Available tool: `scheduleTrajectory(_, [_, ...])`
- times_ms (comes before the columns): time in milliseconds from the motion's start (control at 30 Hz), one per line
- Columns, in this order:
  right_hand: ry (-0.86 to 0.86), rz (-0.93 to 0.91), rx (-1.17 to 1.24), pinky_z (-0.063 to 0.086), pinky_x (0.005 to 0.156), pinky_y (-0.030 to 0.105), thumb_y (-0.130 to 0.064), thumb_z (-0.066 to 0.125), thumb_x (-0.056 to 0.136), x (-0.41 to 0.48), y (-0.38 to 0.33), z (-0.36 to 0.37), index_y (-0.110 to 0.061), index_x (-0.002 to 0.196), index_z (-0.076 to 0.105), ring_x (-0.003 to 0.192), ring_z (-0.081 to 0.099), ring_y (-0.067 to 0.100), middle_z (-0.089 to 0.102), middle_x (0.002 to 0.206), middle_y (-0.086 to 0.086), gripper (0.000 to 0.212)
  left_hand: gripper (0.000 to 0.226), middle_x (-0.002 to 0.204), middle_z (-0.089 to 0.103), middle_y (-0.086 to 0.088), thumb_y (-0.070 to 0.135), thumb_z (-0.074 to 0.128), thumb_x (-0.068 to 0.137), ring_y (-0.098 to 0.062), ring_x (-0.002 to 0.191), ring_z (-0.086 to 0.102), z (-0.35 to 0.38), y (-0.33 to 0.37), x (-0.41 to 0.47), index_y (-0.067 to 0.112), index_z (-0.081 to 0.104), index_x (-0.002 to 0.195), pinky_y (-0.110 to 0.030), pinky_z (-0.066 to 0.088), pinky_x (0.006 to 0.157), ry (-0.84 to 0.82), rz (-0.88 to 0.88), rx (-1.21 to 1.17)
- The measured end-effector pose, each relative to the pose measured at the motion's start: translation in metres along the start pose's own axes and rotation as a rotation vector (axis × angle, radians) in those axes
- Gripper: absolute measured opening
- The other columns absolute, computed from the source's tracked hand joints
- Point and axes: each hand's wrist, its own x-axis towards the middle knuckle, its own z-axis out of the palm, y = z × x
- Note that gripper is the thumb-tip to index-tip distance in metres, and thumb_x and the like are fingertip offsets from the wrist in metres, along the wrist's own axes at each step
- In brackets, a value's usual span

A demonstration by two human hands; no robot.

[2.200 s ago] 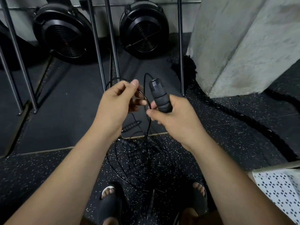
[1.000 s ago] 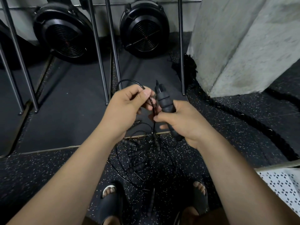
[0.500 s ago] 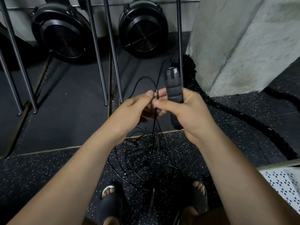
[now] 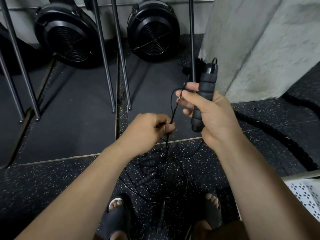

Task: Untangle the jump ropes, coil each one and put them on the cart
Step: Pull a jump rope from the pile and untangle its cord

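Since half a second ago my left grip has slid down the cord, away from my right grip. Between them the cord runs taut and steep. My left is nearer the tangle on the floor at my feet and pinches the cord. My right is wrapped round the upright handle, thumb and forefinger nipping the cord too.

1 black foam handle upright in grip, thin cord taut beside it; tangled ropes heaped on floor.
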Motion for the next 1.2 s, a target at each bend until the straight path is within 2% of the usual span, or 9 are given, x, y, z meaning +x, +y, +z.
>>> scheduleTrajectory(133, [-0.051,0.104,-0.273,0.062,0.078,0.029,-0.007,0.083,0.09,0.001,0.012,-0.002,-0.02,0.113,0.079,0.099,0.079,0.019,0.083,0.105,0.002,0.027,0.02,0.078,0.075,0.004,0.032,0.069,0.103,-0.018,0.06,0.057,-0.007,0.002,0.0,0.023,0.075,0.086,-0.034,0.044,0.061,0.101,0.079,-0.156])
scheduleTrajectory(200, [-0.109,0.145,-0.357,0.063,0.085,0.035,-0.004,0.081,0.088,0.0,0.015,-0.001,-0.022,0.107,0.079,0.097,0.078,0.016,0.082,0.099,-0.003,0.026,0.021,0.083,0.076,0.0,0.027,0.068,0.105,-0.027,0.076,0.067,-0.013,0.004,0.0,0.019,0.076,0.088,-0.036,0.05,0.071,0.17,0.12,-0.241])
scheduleTrajectory(267, [-0.175,0.168,-0.428,0.062,0.09,0.038,-0.003,0.08,0.085,-0.003,0.016,0.0,-0.022,0.099,0.078,0.092,0.074,0.014,0.08,0.09,-0.007,0.024,0.02,0.089,0.079,-0.001,0.024,0.067,0.105,-0.025,0.087,0.073,-0.017,0.004,-0.001,0.013,0.076,0.091,-0.035,0.054,0.078,0.24,0.136,-0.359])
scheduleTrajectory(400, [-0.248,0.164,-0.573,0.056,0.099,0.044,-0.016,0.087,0.084,-0.007,0.022,0.004,-0.022,0.097,0.078,0.085,0.069,0.01,0.077,0.085,-0.01,0.017,0.017,0.094,0.079,-0.01,0.016,0.064,0.107,-0.02,0.081,0.07,-0.025,0.006,-0.001,0.01,0.076,0.097,-0.026,0.053,0.065,0.352,0.109,-0.623])
scheduleTrajectory(600, [-0.206,0.016,-0.622,0.053,0.084,0.03,-0.025,0.091,0.084,-0.011,0.02,0.009,-0.026,0.094,0.078,0.077,0.067,0.001,0.074,0.08,-0.014,0.016,0.021,0.095,0.077,-0.009,0.028,0.064,0.107,-0.018,0.084,0.072,-0.032,0.003,0.0,0.01,0.073,0.101,-0.024,0.054,0.068,0.413,-0.016,-0.763])
scheduleTrajectory(733, [-0.139,-0.056,-0.509,0.059,0.09,0.036,-0.02,0.091,0.084,-0.01,0.015,0.01,-0.025,0.098,0.079,0.085,0.074,0.007,0.08,0.089,-0.008,0.02,0.024,0.093,0.08,0.001,0.031,0.058,0.109,-0.017,0.088,0.077,-0.032,0.001,0.002,0.017,0.073,0.098,-0.03,0.055,0.076,0.291,-0.144,-0.641])
scheduleTrajectory(867, [-0.094,-0.116,-0.286,0.056,0.081,0.034,-0.011,0.089,0.086,-0.008,0.01,0.011,-0.017,0.102,0.076,0.091,0.075,0.02,0.082,0.094,0.006,0.021,0.019,0.103,0.081,0.01,0.024,0.06,0.106,-0.016,0.103,0.076,-0.02,-0.002,-0.001,0.03,0.078,0.107,-0.042,0.055,0.098,-0.026,-0.114,-0.353])
scheduleTrajectory(967, [-0.072,-0.153,-0.188,0.053,0.078,0.035,-0.007,0.087,0.088,-0.008,0.006,0.011,-0.015,0.103,0.073,0.093,0.076,0.024,0.081,0.095,0.01,0.022,0.008,0.093,0.078,0.018,0.038,0.071,0.101,-0.014,0.082,0.073,-0.008,-0.003,-0.003,0.038,0.078,0.105,-0.033,0.056,0.081,-0.158,-0.02,-0.087])
scheduleTrajectory(1200, [-0.036,-0.12,-0.075,0.053,0.081,0.034,-0.008,0.08,0.094,-0.006,0.001,0.006,-0.01,0.115,0.07,0.102,0.078,0.025,0.081,0.106,0.013,0.023,0.01,0.087,0.079,0.014,0.028,0.074,0.101,-0.005,0.082,0.072,0.002,-0.009,0.003,0.03,0.079,0.093,-0.023,0.053,0.076,-0.07,0.059,0.07])
